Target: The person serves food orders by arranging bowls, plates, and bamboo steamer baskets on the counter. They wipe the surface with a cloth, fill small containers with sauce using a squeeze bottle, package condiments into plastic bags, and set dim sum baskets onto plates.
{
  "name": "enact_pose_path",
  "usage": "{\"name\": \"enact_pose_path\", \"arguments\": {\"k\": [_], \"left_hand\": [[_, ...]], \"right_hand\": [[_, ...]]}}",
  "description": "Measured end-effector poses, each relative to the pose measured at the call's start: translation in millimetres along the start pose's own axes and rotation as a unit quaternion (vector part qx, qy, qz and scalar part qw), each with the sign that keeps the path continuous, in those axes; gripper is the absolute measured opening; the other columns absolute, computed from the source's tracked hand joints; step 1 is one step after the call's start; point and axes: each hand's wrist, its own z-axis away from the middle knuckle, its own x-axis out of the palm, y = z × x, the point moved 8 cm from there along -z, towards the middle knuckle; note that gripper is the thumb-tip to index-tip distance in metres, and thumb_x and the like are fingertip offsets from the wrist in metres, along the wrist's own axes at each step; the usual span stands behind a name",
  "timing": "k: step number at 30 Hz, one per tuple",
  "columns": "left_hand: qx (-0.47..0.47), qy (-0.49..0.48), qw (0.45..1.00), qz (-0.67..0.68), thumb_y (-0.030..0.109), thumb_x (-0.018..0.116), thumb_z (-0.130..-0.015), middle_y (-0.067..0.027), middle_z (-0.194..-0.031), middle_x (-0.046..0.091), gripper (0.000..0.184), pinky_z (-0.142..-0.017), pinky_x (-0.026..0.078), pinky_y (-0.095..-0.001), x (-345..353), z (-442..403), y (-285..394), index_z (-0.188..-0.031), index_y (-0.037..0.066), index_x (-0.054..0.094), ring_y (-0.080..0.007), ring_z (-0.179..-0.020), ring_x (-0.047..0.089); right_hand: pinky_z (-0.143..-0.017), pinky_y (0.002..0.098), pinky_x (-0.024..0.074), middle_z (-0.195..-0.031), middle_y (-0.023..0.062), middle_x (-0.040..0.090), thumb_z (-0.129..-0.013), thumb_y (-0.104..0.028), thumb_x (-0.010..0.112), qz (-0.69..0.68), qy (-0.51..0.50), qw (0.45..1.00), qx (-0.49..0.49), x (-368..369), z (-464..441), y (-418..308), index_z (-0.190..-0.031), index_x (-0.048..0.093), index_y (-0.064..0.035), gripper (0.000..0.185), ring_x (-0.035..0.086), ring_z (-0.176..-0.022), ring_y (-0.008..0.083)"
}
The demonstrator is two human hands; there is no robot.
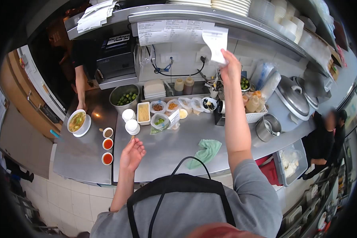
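My right hand [231, 68] is raised to the ticket rail [178, 18], its thumb and fingers closed on the lower edge of a white printed order slip [215, 41]. Other printed slips [162, 32] hang along the rail to its left. Above the steel counter, my left hand [132, 154] is held palm up with its fingers apart and nothing in it. Just beyond its fingertips stand stacked white cups [132, 127]. To its left, small cups of red sauce [107, 143] and one of brown sauce [108, 132] stand in a row.
A co-worker's hand [81, 106] is at a soup bowl [69, 123] on the left. A pot of green limes [115, 101], garnish bowls [158, 106] and a green cloth [205, 152] are on the counter. Farther right are a steel pot [265, 133] and a grey bin [281, 168].
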Motion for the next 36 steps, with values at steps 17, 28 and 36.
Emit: {"name": "enact_pose_path", "arguments": {"k": [17,28,36], "left_hand": [[0.007,0.012,1.0,0.004,0.019,0.047,-0.086,-0.006,-0.079,0.06,0.016,-0.064,0.047,-0.0292,-18,2,11,-0.088,0.006,0.055,-0.0166,-0.072,0.057],[-0.008,-0.101,0.981,-0.163,0.027,0.042,-0.088,-0.014,-0.125,0.041,0.046,-0.092,0.033,-0.037,37,-20,-39,-0.125,0.0,0.034,-0.0241,-0.114,0.04],[0.142,0.015,0.948,-0.283,0.021,0.042,-0.089,-0.014,-0.114,0.051,0.033,-0.084,0.04,-0.0323,6,-14,31,-0.114,-0.001,0.047,-0.022,-0.104,0.049]], "right_hand": [[-0.078,0.028,0.0428,-0.1,0.0111,0.057,-0.082,-0.021,0.056,0.094,-0.012,0.99,-0.107,-21,-1,-28,-0.106,0.052,0.0042,0.035,0.055,-0.087,0.017],[-0.077,0.0267,0.0421,-0.092,0.0054,0.06,-0.077,-0.001,0.055,0.224,-0.435,0.839,0.237,25,276,181,-0.094,0.061,-0.0048,0.018,0.054,-0.087,0.0142],[-0.078,0.0298,0.0426,-0.096,0.0124,0.059,-0.067,0.005,0.05,0.481,-0.285,0.794,-0.239,54,142,31,-0.1,0.06,-0.0057,0.036,0.056,-0.091,0.0242]]}}
